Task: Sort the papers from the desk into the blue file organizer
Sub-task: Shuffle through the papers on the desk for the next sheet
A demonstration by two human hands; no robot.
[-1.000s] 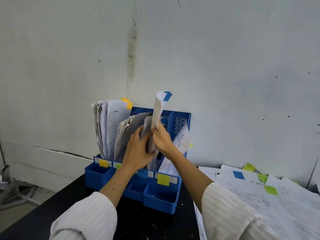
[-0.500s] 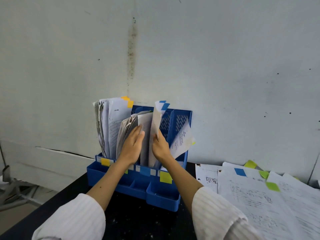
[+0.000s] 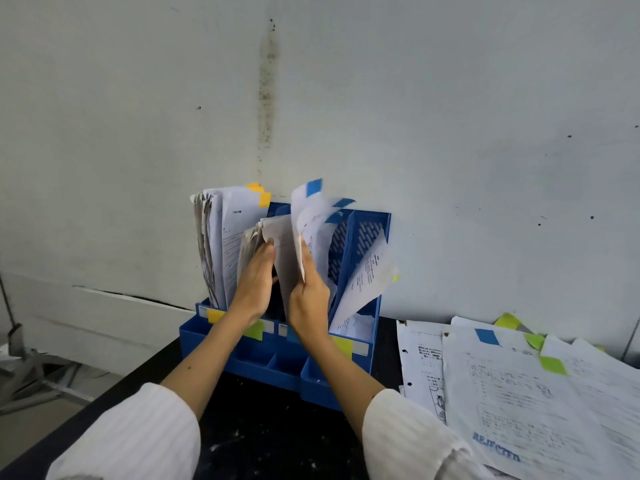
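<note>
Nearest the camera, two white ribbed sleeves (image 3: pixel 138 441) fill the bottom edge, both cut off by it. To the right, loose papers on the desk (image 3: pixel 540 393) overlap in a heap that runs out of view; the top sheet carries a blue tab and a blue "REJECTED" stamp, the other print too small to read. The black desk (image 3: pixel 263 441) shows between the forearms. Further in, the left hand (image 3: pixel 254 282) lies with straight fingers flat against the grey sheets in a middle slot, holding them leftward. The right hand (image 3: pixel 308 299) grips blue-tabbed papers (image 3: pixel 311 223) standing in the next slot, its fingertips hidden behind them. The blue file organizer (image 3: pixel 360 237) stands against the wall (image 3: pixel 450 116), its lower slots partly hidden by both wrists
</note>
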